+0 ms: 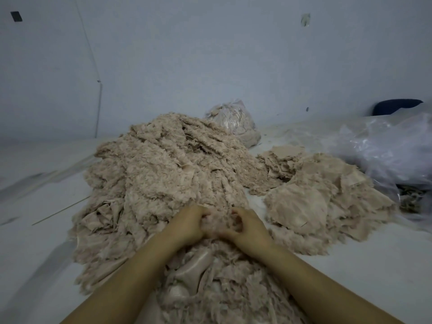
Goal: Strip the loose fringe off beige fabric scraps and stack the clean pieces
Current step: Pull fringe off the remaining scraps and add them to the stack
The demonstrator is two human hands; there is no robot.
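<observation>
A big heap of beige fringed fabric scraps (163, 174) covers the middle of the white floor and runs down toward me. My left hand (187, 222) and my right hand (247, 224) meet at its near slope, both closed on one fuzzy beige scrap (218, 224) held between them. The fingertips are partly buried in its fringe. To the right lies a lower pile of flatter beige pieces (327, 199), with a smaller stack (282, 160) behind it.
A clear plastic bag stuffed with beige material (233, 120) stands behind the heap near the wall. A large crumpled clear plastic bag (392, 150) lies at the right edge, with a dark object (395, 106) behind it. White floor (42, 230) lies to the left.
</observation>
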